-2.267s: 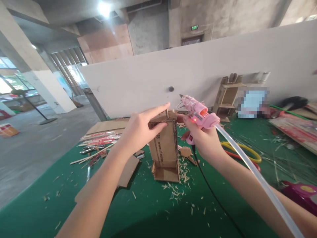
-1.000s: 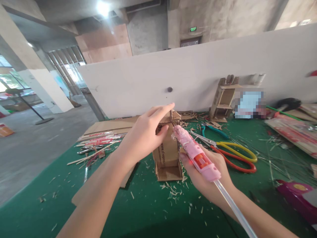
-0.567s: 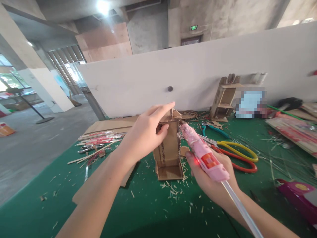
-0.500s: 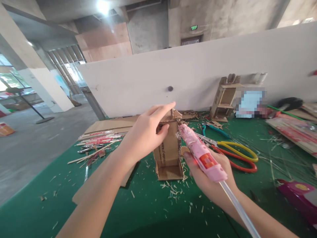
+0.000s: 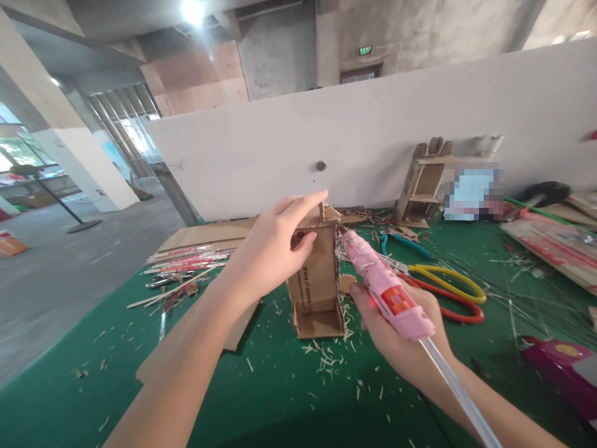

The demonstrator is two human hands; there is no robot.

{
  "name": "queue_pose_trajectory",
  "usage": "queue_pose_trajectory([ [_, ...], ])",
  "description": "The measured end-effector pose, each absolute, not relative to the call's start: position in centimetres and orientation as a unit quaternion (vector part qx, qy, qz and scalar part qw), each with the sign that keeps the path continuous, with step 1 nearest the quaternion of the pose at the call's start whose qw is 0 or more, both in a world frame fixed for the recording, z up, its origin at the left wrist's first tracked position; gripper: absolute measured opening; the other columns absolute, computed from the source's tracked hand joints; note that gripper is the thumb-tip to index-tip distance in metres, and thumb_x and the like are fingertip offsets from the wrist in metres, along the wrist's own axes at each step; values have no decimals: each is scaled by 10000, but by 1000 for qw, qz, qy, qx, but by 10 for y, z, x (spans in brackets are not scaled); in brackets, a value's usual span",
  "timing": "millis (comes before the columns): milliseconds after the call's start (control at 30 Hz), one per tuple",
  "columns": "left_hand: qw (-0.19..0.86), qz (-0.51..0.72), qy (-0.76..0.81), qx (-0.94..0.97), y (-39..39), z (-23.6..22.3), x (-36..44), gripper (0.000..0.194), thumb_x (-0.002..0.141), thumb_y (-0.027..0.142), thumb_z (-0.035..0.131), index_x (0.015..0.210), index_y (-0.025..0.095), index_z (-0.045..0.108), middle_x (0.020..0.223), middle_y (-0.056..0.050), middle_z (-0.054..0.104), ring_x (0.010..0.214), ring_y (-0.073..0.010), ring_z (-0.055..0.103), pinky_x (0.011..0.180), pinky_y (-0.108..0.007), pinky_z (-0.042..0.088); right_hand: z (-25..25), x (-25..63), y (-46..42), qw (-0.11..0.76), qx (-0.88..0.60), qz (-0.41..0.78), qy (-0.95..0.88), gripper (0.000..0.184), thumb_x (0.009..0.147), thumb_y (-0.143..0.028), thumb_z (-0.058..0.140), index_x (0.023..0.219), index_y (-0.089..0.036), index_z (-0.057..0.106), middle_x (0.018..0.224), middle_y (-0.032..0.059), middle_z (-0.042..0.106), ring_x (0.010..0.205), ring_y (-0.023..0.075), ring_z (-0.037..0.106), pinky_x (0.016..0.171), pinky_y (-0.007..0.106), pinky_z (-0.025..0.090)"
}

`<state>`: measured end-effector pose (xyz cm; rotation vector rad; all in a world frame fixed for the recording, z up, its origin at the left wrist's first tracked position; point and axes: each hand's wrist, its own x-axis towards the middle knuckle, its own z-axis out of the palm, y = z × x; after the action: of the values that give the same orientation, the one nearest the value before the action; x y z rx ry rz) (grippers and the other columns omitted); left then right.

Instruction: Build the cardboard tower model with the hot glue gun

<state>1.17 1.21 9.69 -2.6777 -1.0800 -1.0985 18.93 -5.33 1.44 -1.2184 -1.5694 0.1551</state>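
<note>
A small upright cardboard box, open at the front and printed with lettering, stands on the green table. My left hand is closed on its upper left side, thumb at the front and fingers over the top. In my right hand is a pink hot glue gun, with a clear glue stick coming out of its back end. The nozzle points at the box's upper right edge, near or against it; I cannot tell if they touch. Some left fingertips are hidden behind the cardboard.
Scissors with yellow and orange handles and teal-handled pliers lie to the right. A similar cardboard model stands behind them. Sticks lie at left, a purple tool at right. A white panel borders the back.
The glue gun's body has shifted slightly right and its nozzle sits a little apart from where it was. My left hand keeps its hold, nearly unmoved.
</note>
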Motion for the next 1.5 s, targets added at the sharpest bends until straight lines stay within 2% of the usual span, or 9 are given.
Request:
queue_pose_trajectory([
  [267, 16, -365, -333, -870, 12, 97, 12, 531, 873, 124, 518, 1362, 309, 424, 1336, -17, 549, 1124, -243, 601, 974, -402, 509, 14, 188, -55, 553, -503, 57, -662, 336, 846, -315, 556, 547, -230, 429, 434, -46, 474, 356, 89, 444, 402, 228, 372],
  [433, -12, -375, -342, -862, 22, 91, 8, 725, 845, 257, 606, 1458, 312, 223, 1388, -81, 483, 1195, -295, 543, 1006, -464, 470, 14, 188, -55, 564, -474, 41, -675, 305, 830, -278, 573, 559, -226, 442, 453, -45, 486, 355, 86, 447, 397, 226, 379],
  [500, -11, -382, -341, -859, 28, 86, 6, 761, 828, 317, 630, 1459, 288, 205, 1443, -104, 411, 1264, -313, 477, 1045, -477, 431, 14, 188, -56, 565, -477, 56, -671, 274, 839, -294, 569, 590, -222, 481, 472, -35, 514, 377, 97, 481, 414, 231, 401],
  [667, -2, -370, -358, -857, 36, 83, 3, 707, 840, 361, 608, 1438, 255, 247, 1497, -101, 338, 1364, -313, 346, 1112, -480, 349, 10, 189, -56, 570, -502, 104, -643, 240, 848, -361, 573, 655, -221, 549, 483, -24, 552, 413, 122, 541, 446, 249, 439],
  [833, -7, -375, -372, -849, 34, 84, 6, 696, 807, 431, 644, 1401, 259, 324, 1444, -116, 405, 1287, -331, 446, 1041, -498, 419, 11, 196, -52, 561, -488, 185, -642, 256, 860, -359, 563, 648, -218, 540, 480, -19, 570, 417, 128, 558, 425, 239, 447],
  [1000, -10, -390, -350, -852, 43, 80, 3, 696, 775, 403, 695, 1381, 298, 368, 1336, -81, 514, 1214, -284, 515, 1017, -464, 435, 9, 201, -46, 539, -458, 248, -662, 258, 879, -361, 538, 685, -193, 572, 560, 1, 615, 472, 121, 572, 465, 231, 479],
  [1200, -100, -430, -312, -841, 61, 75, -7, 673, 717, 369, 764, 1317, 330, 463, 1212, -49, 594, 1135, -248, 577, 1016, -451, 436, -5, 200, -34, 566, -444, 186, -669, 165, 858, -336, 577, 895, -200, 661, 740, 26, 686, 602, 143, 639, 536, 244, 502],
  [1400, -221, -449, -275, -821, 70, 72, -16, 673, 742, 310, 745, 1341, 343, 441, 1223, -61, 590, 1162, -257, 574, 1027, -489, 415, 0, 194, -30, 538, -424, 134, -717, 137, 817, -327, 604, 797, -193, 624, 734, 38, 659, 626, 159, 622, 576, 276, 493],
  [1500, -248, -439, -269, -821, 75, 70, -20, 686, 753, 310, 734, 1362, 335, 421, 1266, -77, 569, 1200, -266, 546, 1038, -490, 401, 2, 193, -32, 521, -431, 117, -728, 96, 817, -273, 606, 865, -195, 635, 830, 60, 686, 731, 185, 646, 611, 280, 501],
])
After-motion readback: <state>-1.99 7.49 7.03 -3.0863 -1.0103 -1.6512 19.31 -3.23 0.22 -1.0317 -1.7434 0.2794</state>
